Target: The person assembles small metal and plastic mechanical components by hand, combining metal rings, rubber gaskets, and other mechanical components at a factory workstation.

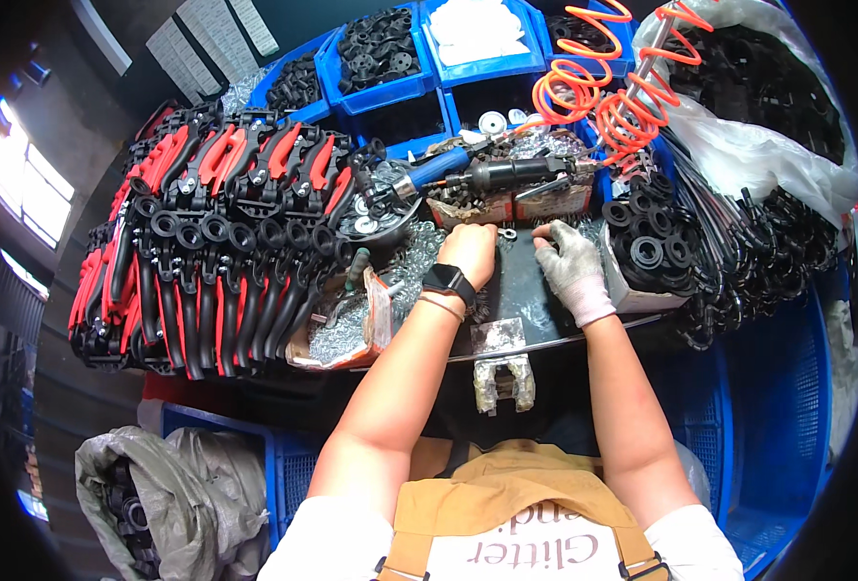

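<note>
A dark metal bench [536, 300] carries everything, and places here are told from it. Along its left edge stands the largest mass, a stack of red-and-black plastic handle parts [216, 232]. Off its right edge hangs a heap of black plastic bent tubes [758, 252]. Behind it sit blue plastic bins [390, 68] of black parts, and a coiled orange air hose [594, 87]. At its back edge lies a blue-and-black pneumatic screwdriver [487, 174]. The bare left hand [468, 252], with a black wristwatch [448, 283], rests on its middle, fingers curled downward; what they hold cannot be told. The grey-gloved right hand [569, 261] lies just beside, fingers pinched together. Between both hands lies a small silvery metal washer [508, 233].
</note>
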Demonstrator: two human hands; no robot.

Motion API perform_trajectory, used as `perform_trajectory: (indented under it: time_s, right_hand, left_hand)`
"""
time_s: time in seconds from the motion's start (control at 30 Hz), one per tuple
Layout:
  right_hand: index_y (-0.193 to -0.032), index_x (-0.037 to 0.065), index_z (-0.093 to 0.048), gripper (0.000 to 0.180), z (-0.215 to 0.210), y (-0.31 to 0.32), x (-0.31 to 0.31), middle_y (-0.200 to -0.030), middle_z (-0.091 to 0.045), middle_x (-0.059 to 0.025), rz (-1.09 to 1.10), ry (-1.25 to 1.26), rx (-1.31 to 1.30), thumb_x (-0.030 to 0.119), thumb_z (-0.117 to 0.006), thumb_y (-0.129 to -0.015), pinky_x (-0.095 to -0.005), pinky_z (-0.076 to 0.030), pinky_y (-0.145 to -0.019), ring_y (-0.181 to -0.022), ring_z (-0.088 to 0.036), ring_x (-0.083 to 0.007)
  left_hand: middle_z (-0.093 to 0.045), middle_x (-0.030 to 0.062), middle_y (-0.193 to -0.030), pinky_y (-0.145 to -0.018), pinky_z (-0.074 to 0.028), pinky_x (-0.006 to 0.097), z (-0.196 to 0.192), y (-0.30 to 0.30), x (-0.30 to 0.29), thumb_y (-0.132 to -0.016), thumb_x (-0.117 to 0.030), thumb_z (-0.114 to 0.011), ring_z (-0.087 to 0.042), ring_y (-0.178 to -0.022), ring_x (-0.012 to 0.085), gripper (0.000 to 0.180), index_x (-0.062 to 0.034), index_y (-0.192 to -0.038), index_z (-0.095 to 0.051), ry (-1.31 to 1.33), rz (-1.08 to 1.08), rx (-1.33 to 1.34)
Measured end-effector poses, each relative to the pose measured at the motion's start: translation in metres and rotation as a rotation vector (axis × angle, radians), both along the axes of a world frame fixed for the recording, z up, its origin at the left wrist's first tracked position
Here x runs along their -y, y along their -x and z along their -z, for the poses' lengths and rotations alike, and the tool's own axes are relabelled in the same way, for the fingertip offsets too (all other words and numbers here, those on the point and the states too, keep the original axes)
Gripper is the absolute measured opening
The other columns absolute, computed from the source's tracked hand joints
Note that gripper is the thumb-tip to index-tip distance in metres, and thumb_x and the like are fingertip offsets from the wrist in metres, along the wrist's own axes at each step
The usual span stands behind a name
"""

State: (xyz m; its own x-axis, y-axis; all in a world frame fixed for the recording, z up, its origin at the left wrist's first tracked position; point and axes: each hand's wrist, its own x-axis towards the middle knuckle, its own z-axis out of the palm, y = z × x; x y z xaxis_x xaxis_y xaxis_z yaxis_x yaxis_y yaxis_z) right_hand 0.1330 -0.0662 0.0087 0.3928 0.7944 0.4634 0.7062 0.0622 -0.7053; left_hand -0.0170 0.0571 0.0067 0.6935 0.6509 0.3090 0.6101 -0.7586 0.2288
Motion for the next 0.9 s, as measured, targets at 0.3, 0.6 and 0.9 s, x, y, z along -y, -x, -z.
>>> perform_trajectory:
  time_s: [0.3, 0.6, 0.9]
  right_hand:
    - [-0.105, 0.006, -0.070, 0.023, 0.015, -0.003, 0.000, -0.094, -0.071, -0.0225, -0.018, 0.055, -0.276, 0.025, -0.063, -0.095, -0.0449, -0.054, -0.078, -0.090, -0.069, -0.0407]
    - [-0.106, 0.003, -0.067, 0.029, -0.014, 0.003, 0.015, -0.090, -0.067, -0.0047, -0.302, 0.066, -1.069, 0.029, -0.071, -0.094, -0.0240, -0.050, -0.062, -0.076, -0.065, -0.0113]
    - [-0.110, 0.010, -0.064, 0.032, 0.011, -0.002, 0.005, -0.110, -0.060, -0.0118, 0.109, -0.084, 0.480, 0.005, -0.070, -0.079, -0.0444, -0.049, -0.095, -0.109, -0.057, -0.0344]
  left_hand:
    - [-0.072, 0.0186, -0.094, -0.076, -0.056, 0.043, -0.007, -0.002, 0.014, -0.085, -0.005, -0.068, -0.071, -0.085, 0.0339, 0.016, -0.0020, -0.100, -0.066, 0.204, 0.138, 0.385]
    - [-0.070, 0.0049, -0.090, -0.067, -0.053, 0.026, -0.030, -0.003, 0.042, -0.093, -0.010, -0.068, -0.065, -0.079, 0.0110, 0.013, -0.0007, -0.102, -0.066, 1.038, 0.141, 0.810]
    - [-0.072, 0.0144, -0.093, -0.085, -0.055, 0.038, 0.000, -0.008, 0.004, -0.086, -0.003, -0.065, -0.071, -0.091, 0.0287, 0.025, -0.0019, -0.111, -0.070, 0.605, 0.071, 0.503]
